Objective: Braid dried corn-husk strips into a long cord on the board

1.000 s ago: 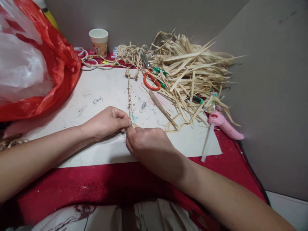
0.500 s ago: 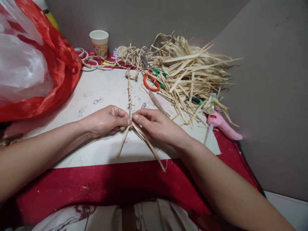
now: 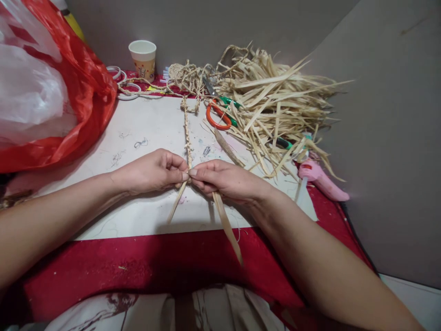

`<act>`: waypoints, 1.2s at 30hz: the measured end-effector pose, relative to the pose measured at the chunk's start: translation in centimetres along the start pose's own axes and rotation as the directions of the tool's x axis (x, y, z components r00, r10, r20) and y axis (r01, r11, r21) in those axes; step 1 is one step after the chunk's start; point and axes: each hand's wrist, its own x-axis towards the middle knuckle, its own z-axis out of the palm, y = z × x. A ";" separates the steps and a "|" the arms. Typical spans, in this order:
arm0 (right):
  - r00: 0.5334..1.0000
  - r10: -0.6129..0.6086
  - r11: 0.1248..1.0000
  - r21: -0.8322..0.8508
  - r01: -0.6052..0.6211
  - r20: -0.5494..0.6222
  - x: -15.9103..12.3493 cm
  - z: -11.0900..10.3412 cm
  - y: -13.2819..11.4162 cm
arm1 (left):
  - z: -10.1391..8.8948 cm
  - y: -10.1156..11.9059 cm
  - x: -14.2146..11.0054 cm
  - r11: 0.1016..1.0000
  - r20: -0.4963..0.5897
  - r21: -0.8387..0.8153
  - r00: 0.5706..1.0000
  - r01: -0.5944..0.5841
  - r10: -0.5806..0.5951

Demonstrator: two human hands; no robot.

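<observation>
Braided cord [image 3: 187, 138], pinched by left hand [image 3: 153, 170] at its near end, now has right hand [image 3: 229, 180] closed over a loose strand [image 3: 226, 224], apparently steadying both for plaiting.

head view: from above | facing forward, down | near the hands [image 3: 151, 171]

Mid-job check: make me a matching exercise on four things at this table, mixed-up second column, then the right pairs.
Column one
1. braided cord
2. scissors
3. paper cup
4. glue gun

Column two
A. standing upright near the wall
B. pink, toward the right edge of the table
C. near end at the fingertips of the left hand and right hand
D. orange handle, beside the pile of dry strips

Right pairs: 1-C, 2-D, 3-A, 4-B
</observation>
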 end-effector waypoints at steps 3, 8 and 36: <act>0.999 -0.013 0.998 -0.063 0.010 -0.043 0.0 0.4 -0.1 | -0.1 0.1 -0.1 0.995 0.023 0.103 1.000 -0.002 -0.001; 0.991 -0.080 0.983 -0.174 0.060 -0.111 0.1 0.6 0.3 | 0.1 0.9 -0.6 0.914 -0.062 0.399 0.992 -0.076 0.110; 0.992 0.061 0.948 0.318 -0.022 -0.113 -0.5 2.4 0.5 | 5.4 -0.4 -3.0 -0.301 0.169 0.949 0.644 0.100 0.746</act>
